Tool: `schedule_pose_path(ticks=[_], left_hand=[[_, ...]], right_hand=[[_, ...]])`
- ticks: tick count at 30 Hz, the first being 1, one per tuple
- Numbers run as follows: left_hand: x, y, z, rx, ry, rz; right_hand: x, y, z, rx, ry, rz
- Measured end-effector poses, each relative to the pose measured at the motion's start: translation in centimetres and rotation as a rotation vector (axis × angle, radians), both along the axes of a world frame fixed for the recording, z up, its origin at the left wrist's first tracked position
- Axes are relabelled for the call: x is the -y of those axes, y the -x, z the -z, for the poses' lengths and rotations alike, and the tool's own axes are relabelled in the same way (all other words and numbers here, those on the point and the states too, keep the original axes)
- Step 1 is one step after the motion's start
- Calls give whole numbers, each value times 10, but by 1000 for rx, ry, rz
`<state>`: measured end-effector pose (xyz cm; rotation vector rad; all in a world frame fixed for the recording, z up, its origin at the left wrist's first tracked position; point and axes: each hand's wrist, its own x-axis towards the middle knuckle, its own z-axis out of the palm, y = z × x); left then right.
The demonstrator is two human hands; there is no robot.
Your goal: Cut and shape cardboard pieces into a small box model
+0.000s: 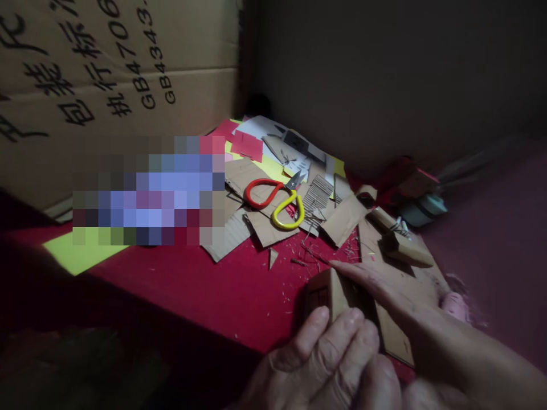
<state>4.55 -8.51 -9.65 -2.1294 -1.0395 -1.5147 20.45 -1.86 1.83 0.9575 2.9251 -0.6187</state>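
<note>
A small folded piece of brown cardboard (pixel 339 287), shaped like a little box, is held over the near edge of the red table. My left hand (pixel 329 356) is closed on it, with its fingers curled over the near face. My right hand (pixel 388 296) lies along its right side, fingers long and pressed against it, the thumb side low near my left hand. Part of the cardboard is hidden by both hands. Beyond them lie scissors (pixel 273 202) with one red and one yellow handle, resting on cardboard scraps (pixel 269 228).
Red, yellow and white paper (pixel 248 147) lies at the back of the red table (pixel 192 290). Folded cardboard pieces (pixel 404 247) and a teal object (pixel 423 209) are on the right. A large printed carton (pixel 192 45) stands behind on the left, near a blurred-out patch.
</note>
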Motion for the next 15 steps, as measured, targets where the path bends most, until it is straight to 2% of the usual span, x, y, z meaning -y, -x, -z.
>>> schedule_pose_path(ticks=[3,6,8,11,13,15], left_hand=[[4,-1,-5,203,-21,-30],[9,0,-11,273,96,-59],[11,7,-16,303,237,-37],[12,26,-24,388,560,41],[12,39,-27,420,691,149],[10,47,-28,410,775,201]], right_hand=[[8,5,2,5,-70,51],[13,9,1,3,-84,77],[13,9,-1,-11,-50,94],[10,4,-3,-50,-18,96],[8,1,-4,-89,-32,103],[7,-1,-5,-150,-27,125]])
